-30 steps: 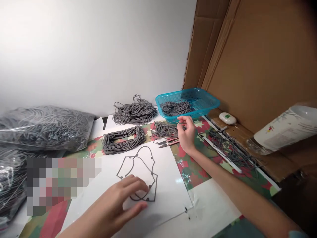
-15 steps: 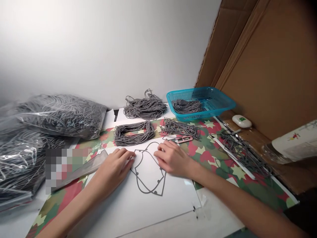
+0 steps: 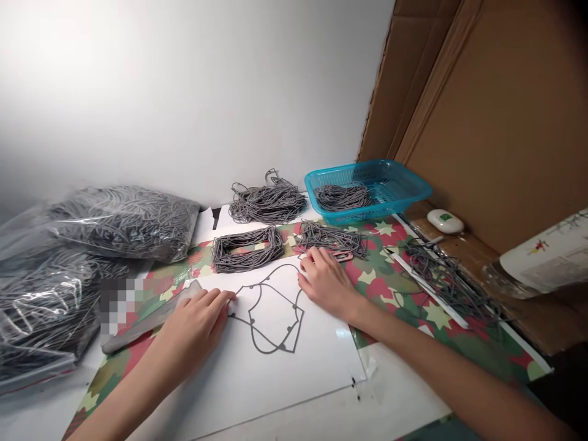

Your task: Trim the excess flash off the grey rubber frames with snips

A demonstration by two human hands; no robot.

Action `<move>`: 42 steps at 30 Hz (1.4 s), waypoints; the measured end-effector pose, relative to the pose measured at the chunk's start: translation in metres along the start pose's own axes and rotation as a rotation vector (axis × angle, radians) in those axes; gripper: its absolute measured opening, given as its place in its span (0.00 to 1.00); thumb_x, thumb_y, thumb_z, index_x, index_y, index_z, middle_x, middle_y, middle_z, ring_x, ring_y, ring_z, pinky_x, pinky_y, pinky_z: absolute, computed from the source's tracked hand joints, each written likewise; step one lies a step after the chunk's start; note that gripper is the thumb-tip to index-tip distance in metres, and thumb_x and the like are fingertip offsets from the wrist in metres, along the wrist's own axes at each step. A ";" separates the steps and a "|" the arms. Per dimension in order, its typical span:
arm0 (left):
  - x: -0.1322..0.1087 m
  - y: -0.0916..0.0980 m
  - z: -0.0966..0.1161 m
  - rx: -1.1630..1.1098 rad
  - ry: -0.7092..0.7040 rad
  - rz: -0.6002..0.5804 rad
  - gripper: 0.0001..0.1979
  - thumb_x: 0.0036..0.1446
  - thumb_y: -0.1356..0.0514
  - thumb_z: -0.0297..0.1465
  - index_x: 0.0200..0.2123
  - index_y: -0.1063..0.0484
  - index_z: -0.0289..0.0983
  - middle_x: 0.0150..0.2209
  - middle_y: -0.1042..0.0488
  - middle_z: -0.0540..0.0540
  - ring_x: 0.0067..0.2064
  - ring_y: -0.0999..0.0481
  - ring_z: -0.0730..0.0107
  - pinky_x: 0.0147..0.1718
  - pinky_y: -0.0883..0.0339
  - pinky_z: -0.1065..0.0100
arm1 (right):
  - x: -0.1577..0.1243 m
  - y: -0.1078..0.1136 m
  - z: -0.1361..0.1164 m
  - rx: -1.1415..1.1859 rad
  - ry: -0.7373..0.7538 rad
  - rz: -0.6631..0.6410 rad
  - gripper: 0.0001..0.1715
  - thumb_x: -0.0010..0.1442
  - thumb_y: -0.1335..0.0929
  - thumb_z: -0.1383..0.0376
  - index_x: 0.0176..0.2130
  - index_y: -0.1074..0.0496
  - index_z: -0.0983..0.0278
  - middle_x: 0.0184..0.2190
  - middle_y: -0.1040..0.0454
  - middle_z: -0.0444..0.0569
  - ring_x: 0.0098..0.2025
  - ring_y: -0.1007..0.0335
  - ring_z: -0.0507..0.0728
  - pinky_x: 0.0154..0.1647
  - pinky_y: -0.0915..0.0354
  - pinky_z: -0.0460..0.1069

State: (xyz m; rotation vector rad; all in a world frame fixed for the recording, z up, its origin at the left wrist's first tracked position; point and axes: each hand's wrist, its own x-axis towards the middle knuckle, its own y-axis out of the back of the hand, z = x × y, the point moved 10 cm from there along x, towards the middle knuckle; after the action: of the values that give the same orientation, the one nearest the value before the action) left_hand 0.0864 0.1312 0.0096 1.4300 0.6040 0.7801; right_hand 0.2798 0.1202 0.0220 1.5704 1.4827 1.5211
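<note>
On the white board (image 3: 285,392) | we have a grey cord outline (image 3: 299,331) lying ahead of us, its long axis running crosswise | left hand (image 3: 195,324) nearer, fingers loosely curled at the outline's left edge, holding nothing we can see | right hand (image 3: 326,285) on its far side, fingers relaxed, just beside its upper right, empty

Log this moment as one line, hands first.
left hand: at grey cord shape | right hand: at same shape | shape lies on: white sheet
</note>
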 end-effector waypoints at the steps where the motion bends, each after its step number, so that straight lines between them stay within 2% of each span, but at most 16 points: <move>1: -0.004 0.001 -0.001 0.011 0.004 -0.007 0.15 0.64 0.55 0.32 0.40 0.28 0.39 0.35 0.23 0.43 0.37 0.25 0.54 0.36 0.35 0.57 | 0.000 0.000 0.000 0.009 0.012 -0.003 0.07 0.63 0.37 0.69 0.35 0.30 0.67 0.37 0.33 0.55 0.42 0.40 0.60 0.42 0.39 0.54; 8: -0.027 0.020 -0.009 0.037 0.050 -0.036 0.14 0.62 0.52 0.31 0.33 0.27 0.40 0.32 0.23 0.45 0.33 0.25 0.58 0.30 0.35 0.62 | -0.008 -0.003 -0.021 0.079 0.187 -0.041 0.08 0.62 0.37 0.73 0.35 0.30 0.64 0.38 0.32 0.52 0.43 0.40 0.58 0.42 0.40 0.51; 10: -0.029 0.024 -0.004 0.014 0.049 -0.030 0.14 0.63 0.52 0.32 0.35 0.27 0.40 0.35 0.23 0.44 0.35 0.24 0.59 0.32 0.33 0.63 | -0.011 -0.004 -0.026 0.087 0.227 -0.057 0.08 0.59 0.36 0.75 0.34 0.30 0.64 0.37 0.32 0.51 0.42 0.41 0.58 0.42 0.41 0.51; 13: -0.029 0.022 0.015 -0.034 0.025 -0.027 0.13 0.65 0.51 0.34 0.44 0.28 0.41 0.41 0.24 0.43 0.41 0.24 0.59 0.38 0.31 0.62 | -0.014 -0.007 -0.028 0.103 0.255 -0.071 0.11 0.56 0.36 0.78 0.33 0.31 0.64 0.36 0.31 0.50 0.41 0.40 0.57 0.42 0.41 0.50; 15: -0.028 0.015 0.031 -0.065 0.004 -0.039 0.12 0.64 0.49 0.33 0.47 0.29 0.44 0.44 0.25 0.45 0.45 0.25 0.59 0.41 0.31 0.61 | -0.014 -0.008 -0.026 0.116 0.254 -0.074 0.12 0.54 0.36 0.80 0.32 0.31 0.64 0.36 0.31 0.50 0.41 0.40 0.57 0.41 0.41 0.50; 18: -0.030 0.003 0.045 -0.098 0.015 -0.060 0.10 0.63 0.48 0.29 0.45 0.30 0.43 0.42 0.25 0.45 0.43 0.26 0.60 0.38 0.32 0.62 | -0.012 -0.010 -0.023 0.126 0.239 -0.076 0.11 0.54 0.36 0.79 0.31 0.32 0.65 0.36 0.31 0.49 0.40 0.40 0.56 0.40 0.41 0.50; 23: -0.042 -0.007 0.046 -0.126 0.096 -0.056 0.13 0.64 0.55 0.25 0.33 0.32 0.38 0.33 0.27 0.44 0.34 0.29 0.60 0.31 0.35 0.61 | -0.011 -0.011 -0.021 0.108 0.229 -0.089 0.08 0.57 0.35 0.76 0.30 0.32 0.65 0.35 0.32 0.49 0.39 0.40 0.56 0.40 0.41 0.50; 28: -0.053 -0.012 0.051 -0.169 0.157 -0.040 0.14 0.58 0.55 0.19 0.32 0.33 0.38 0.35 0.28 0.42 0.36 0.32 0.57 0.33 0.37 0.59 | -0.011 -0.013 -0.018 0.039 0.200 -0.108 0.08 0.56 0.34 0.76 0.28 0.33 0.66 0.34 0.32 0.49 0.39 0.38 0.56 0.39 0.38 0.50; 31: -0.061 -0.011 0.058 -0.202 0.173 -0.038 0.14 0.57 0.55 0.18 0.33 0.34 0.38 0.39 0.29 0.43 0.39 0.33 0.57 0.35 0.38 0.58 | -0.011 -0.016 -0.011 -0.009 0.159 -0.107 0.05 0.60 0.33 0.71 0.31 0.32 0.67 0.35 0.31 0.47 0.39 0.35 0.55 0.40 0.35 0.51; 35: -0.081 -0.008 0.059 -0.265 0.194 -0.033 0.12 0.63 0.55 0.23 0.33 0.36 0.39 0.37 0.30 0.45 0.38 0.33 0.59 0.34 0.37 0.59 | -0.009 -0.016 -0.001 -0.037 0.120 -0.101 0.09 0.65 0.34 0.62 0.39 0.29 0.67 0.37 0.28 0.46 0.39 0.30 0.53 0.41 0.31 0.52; 39: -0.109 0.007 0.046 -0.313 0.195 0.113 0.08 0.64 0.51 0.27 0.43 0.34 0.41 0.43 0.29 0.44 0.44 0.30 0.56 0.39 0.34 0.58 | -0.005 -0.012 0.001 -0.048 0.100 -0.082 0.10 0.65 0.34 0.61 0.41 0.29 0.66 0.37 0.27 0.46 0.38 0.29 0.52 0.40 0.30 0.51; 42: -0.119 0.014 0.038 -0.288 0.161 0.154 0.12 0.62 0.48 0.28 0.48 0.35 0.43 0.47 0.29 0.43 0.48 0.29 0.56 0.42 0.32 0.58 | -0.001 -0.012 -0.005 -0.082 0.092 -0.066 0.11 0.65 0.34 0.60 0.42 0.29 0.66 0.39 0.27 0.48 0.41 0.29 0.54 0.43 0.30 0.54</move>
State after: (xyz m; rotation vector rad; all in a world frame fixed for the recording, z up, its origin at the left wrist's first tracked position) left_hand 0.0400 0.0151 0.0153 1.1646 0.4842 1.0673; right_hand 0.2718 0.1210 0.0121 1.4074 1.4871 1.6146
